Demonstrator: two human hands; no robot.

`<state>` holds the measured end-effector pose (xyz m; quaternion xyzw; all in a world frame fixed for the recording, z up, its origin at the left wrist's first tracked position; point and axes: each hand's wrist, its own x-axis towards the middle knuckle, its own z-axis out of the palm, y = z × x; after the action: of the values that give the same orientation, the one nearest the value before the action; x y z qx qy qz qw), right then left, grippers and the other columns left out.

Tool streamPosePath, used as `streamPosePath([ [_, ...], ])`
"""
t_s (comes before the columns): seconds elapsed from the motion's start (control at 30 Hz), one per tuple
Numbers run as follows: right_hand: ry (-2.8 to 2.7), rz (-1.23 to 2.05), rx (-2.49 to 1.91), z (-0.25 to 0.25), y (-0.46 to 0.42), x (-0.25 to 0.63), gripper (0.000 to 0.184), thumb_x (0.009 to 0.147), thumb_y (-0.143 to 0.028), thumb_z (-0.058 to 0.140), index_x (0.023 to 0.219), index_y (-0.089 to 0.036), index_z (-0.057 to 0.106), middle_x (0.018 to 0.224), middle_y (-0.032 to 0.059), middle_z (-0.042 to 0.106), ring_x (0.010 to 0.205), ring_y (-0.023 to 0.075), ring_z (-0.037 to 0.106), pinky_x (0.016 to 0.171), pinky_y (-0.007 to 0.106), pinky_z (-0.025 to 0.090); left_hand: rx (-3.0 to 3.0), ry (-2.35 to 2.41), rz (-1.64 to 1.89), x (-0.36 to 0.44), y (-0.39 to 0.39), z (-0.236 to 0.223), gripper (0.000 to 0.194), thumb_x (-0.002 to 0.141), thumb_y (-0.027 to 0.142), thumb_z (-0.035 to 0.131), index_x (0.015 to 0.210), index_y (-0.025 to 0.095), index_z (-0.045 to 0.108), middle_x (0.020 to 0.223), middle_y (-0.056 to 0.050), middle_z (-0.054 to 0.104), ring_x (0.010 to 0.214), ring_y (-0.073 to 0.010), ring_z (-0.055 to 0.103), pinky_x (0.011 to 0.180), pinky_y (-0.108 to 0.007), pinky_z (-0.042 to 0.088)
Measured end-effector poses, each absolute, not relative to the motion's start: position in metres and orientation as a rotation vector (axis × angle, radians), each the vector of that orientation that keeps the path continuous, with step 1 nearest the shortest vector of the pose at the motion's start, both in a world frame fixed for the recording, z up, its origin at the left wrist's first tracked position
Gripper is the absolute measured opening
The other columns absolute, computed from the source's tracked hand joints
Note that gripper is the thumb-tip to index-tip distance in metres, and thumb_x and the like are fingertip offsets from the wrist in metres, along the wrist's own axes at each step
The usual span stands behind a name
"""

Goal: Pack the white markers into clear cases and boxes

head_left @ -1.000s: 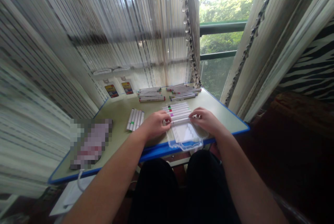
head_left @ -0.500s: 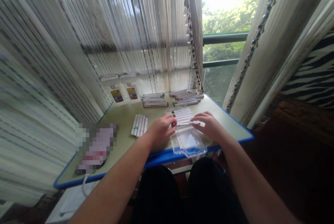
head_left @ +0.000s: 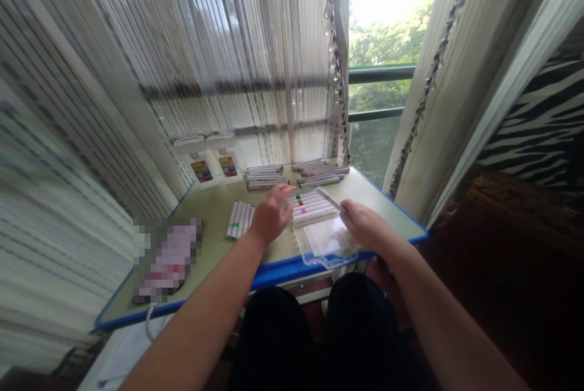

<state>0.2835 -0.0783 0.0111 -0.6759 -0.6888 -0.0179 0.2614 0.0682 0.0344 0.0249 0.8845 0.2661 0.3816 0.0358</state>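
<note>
Very dark, near-black trousers (head_left: 274, 333) are worn, with both knees (head_left: 353, 297) covered and shown as smooth, rounded shapes; seams and folds are lost in shadow. The forearms (head_left: 201, 309) are seen bare along their visible length, and the left hand (head_left: 272, 214) and right hand (head_left: 362, 224) are likewise uncovered.

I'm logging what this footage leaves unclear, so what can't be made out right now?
- Held marker, head view: its near end is hidden by the right hand.
- Marker row, head view: too blurred to tell whether the left hand touches it.
- Pack labels, head view: print too small to read.
- Mosaic-covered object, head view: details blurred out by pixelation.
</note>
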Motion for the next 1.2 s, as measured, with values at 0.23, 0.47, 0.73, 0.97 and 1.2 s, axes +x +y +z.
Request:
streamPosePath([
  [0.23,-1.702,-0.093,-2.140,0.003,-0.125,0.260,0.028,0.083,-0.047,0.051,0.088,-0.020,0.051,0.086,0.0099,0.064,0.081,0.0231,0.059,0.062,0.028,0.035,2.854,0.913,0.669,0.070,0.041,0.017,0.034,0.088,0.037,0.041,0.099,0.017,0.066,0.109,-0.010,0.064,0.104,-0.0208,0.057,0.094,-0.035,0.044],
  [0.47,-1.718,-0.119,-2.260,0.003,-0.114,0.308,0.013,0.084,-0.027,0.049,0.089,-0.016,0.054,0.098,0.0138,0.060,0.086,0.0232,0.058,0.065,0.029,0.037,2.783,1.077,0.913,0.065,0.026,0.029,0.041,0.089,0.043,0.038,0.071,0.017,0.064,0.067,-0.005,0.064,0.066,-0.0157,0.059,0.068,-0.028,0.045],
  [0.73,-1.950,-0.109,-2.000,0.004,-0.049,0.339,0.013,0.081,-0.010,0.046,0.078,-0.016,0.057,0.087,0.0114,0.064,0.073,0.0191,0.058,0.064,0.026,0.038,2.513,0.863,1.035,0.065,0.048,0.025,0.032,0.080,0.038,0.051,0.098,0.017,0.067,0.119,-0.010,0.063,0.112,-0.0217,0.056,0.095,-0.038,0.044],
  [0.97,-2.063,-0.042,-1.834,0.012,0.013,0.311,0.015,0.082,-0.009,0.046,0.081,-0.016,0.059,0.089,0.0079,0.065,0.078,0.0165,0.058,0.067,0.024,0.040,2.371,0.935,0.662,0.065,0.044,0.025,0.038,0.075,0.048,0.057,0.091,0.015,0.069,0.087,-0.007,0.071,0.073,-0.0171,0.064,0.066,-0.028,0.050],
  [1.2,-2.174,0.015,-1.676,0.027,0.051,0.274,0.014,0.083,-0.009,0.047,0.083,-0.016,0.059,0.090,0.0074,0.066,0.082,0.0171,0.059,0.070,0.024,0.040,2.535,1.027,0.821,0.058,0.046,0.025,0.030,0.079,0.042,0.055,0.085,0.017,0.070,0.081,-0.006,0.068,0.074,-0.0172,0.061,0.071,-0.030,0.048],
])
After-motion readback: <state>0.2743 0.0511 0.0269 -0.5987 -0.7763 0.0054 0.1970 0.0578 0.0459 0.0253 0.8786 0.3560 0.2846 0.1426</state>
